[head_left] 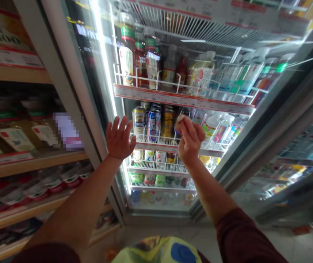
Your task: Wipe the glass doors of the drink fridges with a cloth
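Note:
My left hand (119, 138) is raised at the left side of a lit drinks cooler (161, 218), palm forward and fingers spread, holding nothing. Whether it touches the glass I cannot tell. My right hand (190, 140) is up before the middle shelf, fingers pinched around a small pale, beige piece (180, 119) whose kind is unclear. Between my hands, behind the glass, stand a blue can (154, 126), a white-and-gold can (139, 122) and a golden can (168, 122). Bottles (222, 128) to the right are partly hidden by my right hand.
Tall bottles (127, 54) fill the upper wire shelf, above a red-and-white price strip (156, 95). On the left, wooden shelves (63, 160) hold jars and bottles. Another cooler (296, 164) stands right. A grey tiled floor (156, 231) lies below.

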A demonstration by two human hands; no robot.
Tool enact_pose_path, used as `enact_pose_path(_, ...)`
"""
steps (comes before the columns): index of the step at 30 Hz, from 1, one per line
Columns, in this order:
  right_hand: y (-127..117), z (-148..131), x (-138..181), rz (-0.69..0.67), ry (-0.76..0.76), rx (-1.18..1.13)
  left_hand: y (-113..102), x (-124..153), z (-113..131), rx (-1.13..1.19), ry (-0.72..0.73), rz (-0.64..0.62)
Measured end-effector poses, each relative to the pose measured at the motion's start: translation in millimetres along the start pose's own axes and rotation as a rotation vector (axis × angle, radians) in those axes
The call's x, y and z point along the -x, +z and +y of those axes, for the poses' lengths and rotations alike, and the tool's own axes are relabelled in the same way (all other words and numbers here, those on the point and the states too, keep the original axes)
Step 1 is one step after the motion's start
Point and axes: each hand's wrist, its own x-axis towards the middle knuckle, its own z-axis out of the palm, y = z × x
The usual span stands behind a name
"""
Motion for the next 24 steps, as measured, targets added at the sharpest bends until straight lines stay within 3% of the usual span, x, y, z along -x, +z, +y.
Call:
enact_pose_path(3,-1,-12,10,-0.196,-0.197,-0.037,1,2,-2,0.027,-0.038,-0.041)
enact_pose_path(5,-1,-11,-13,-0.224,-0.225,-0.002,2,3,-3,0.067,-0.083,-0.087)
enact_pose_path(9,5,12,-112,0.062,-0.056,0.081,2,3,-2,0.071,-0.087,-0.065)
enact_pose_path(11,10,15,-144,0.126,0.013,0.097,1,2,-1,0.031,-0.047,-0.023)
enact_pose_path(14,18,-7,-138,0.081,-0.026,0.104,1,2,-1,0.017,-0.041,-0.022)
enact_pose_path(17,21,-37,-106,-0.145,-0.254,0.1,2,2,-2,0.087,-0.117,-0.082)
enact_pose_path(19,21,-43,-106,-0.245,-0.355,0.089,2,3,-2,0.127,-0.153,-0.111)
enact_pose_path(21,21,-33,-130,-0.218,-0.322,0.085,2,3,-2,0.132,-0.174,-0.122)
enact_pose_path(24,21,-10,-181,-0.051,-0.1,0.11,2,3,-2,0.129,-0.215,-0.137)
